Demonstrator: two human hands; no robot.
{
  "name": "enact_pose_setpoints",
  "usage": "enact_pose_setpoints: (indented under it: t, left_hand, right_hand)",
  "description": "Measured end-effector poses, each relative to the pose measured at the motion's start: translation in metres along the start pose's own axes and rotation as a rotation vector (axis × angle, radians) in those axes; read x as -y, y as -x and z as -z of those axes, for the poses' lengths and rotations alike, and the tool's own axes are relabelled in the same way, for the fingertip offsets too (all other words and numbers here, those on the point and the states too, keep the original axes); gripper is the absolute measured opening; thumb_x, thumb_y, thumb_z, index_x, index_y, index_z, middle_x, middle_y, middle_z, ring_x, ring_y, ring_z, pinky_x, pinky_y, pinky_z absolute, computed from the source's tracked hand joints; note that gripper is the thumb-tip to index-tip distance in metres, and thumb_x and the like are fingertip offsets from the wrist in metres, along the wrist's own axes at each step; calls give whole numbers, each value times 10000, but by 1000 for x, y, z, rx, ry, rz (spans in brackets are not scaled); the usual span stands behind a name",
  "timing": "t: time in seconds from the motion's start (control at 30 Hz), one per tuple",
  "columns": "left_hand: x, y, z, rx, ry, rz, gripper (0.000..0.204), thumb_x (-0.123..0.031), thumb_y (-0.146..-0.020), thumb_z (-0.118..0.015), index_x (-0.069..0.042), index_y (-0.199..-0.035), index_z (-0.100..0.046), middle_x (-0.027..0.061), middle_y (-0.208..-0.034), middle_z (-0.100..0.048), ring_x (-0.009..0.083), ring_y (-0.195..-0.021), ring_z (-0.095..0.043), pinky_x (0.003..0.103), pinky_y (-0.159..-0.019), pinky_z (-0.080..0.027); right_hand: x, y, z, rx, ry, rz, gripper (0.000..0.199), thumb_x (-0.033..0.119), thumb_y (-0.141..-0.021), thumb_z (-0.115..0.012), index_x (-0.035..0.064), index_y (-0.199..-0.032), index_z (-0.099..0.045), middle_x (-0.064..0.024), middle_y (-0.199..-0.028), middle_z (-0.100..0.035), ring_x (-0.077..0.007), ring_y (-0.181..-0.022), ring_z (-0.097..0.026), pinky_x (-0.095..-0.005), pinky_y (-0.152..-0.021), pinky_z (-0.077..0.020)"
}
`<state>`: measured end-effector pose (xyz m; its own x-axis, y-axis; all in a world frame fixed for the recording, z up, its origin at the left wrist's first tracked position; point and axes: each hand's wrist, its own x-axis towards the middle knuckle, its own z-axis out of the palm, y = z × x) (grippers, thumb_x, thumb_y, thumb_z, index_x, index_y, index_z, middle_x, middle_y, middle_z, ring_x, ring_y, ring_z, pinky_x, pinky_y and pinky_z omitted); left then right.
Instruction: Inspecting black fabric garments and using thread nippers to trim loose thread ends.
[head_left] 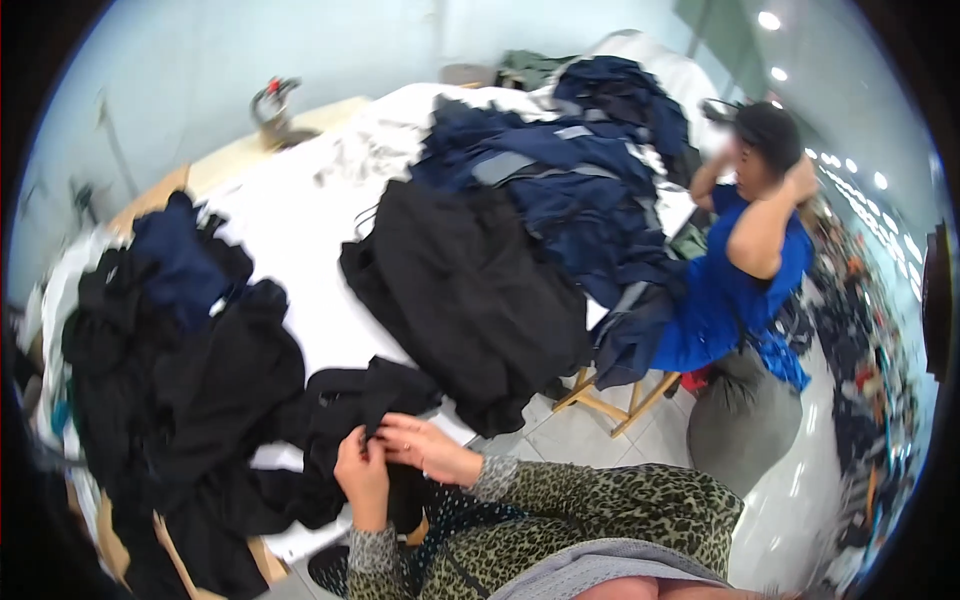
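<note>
A black garment (345,395) lies at the near edge of the white table, and both my hands are at its near fold. My left hand (362,485) pinches the dark cloth between thumb and fingers. Beside it, my right hand (432,450) is closed on the same cloth, fingers pointing left and a ring showing on one. The part between the fingertips is small and partly hidden. To the left spreads a heap of black garments (230,385). A stack of folded black trousers (470,290) lies just beyond my hands, to the right.
A pile of navy garments (580,170) covers the far right of the white table (290,235). At the right, a person in blue (750,250) sits with both hands raised to the head. Wooden legs (625,400) stand on the tiled floor; dark clothes line the right.
</note>
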<state>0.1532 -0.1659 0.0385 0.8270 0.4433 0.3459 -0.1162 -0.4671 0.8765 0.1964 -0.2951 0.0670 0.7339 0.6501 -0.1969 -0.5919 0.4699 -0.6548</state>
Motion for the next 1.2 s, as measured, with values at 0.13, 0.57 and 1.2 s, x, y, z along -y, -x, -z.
enact_pose_setpoints:
  t: [0.13,0.57,1.2]
  left_hand:
    - [50,-8,-6,-107,19,8,194,-22,-818,-555,52,-994,-591,127,-783,-645,176,-644,-593,299,-615,-480]
    - [52,-10,1,25,242,235,161,-83,-865,-606,25,-793,-511,-26,-657,-476,57,-569,-383,223,-512,-342]
    - [81,-32,125,-336,-635,99,508,5,-806,-581,61,-1287,-426,246,-1105,-514,377,-989,-535,400,-878,-435]
  right_hand:
    - [-24,5,6,-126,292,137,425,113,-905,-538,67,-1308,-411,-65,-1169,-502,-137,-1052,-501,-271,-860,-445]
    - [-48,48,14,59,409,-226,192,107,-886,-523,29,-1052,-578,-23,-887,-618,-98,-792,-569,-231,-694,-480]
    - [-50,65,25,76,423,-240,192,130,-888,-522,35,-1044,-580,-26,-860,-603,-99,-733,-576,-224,-640,-481]
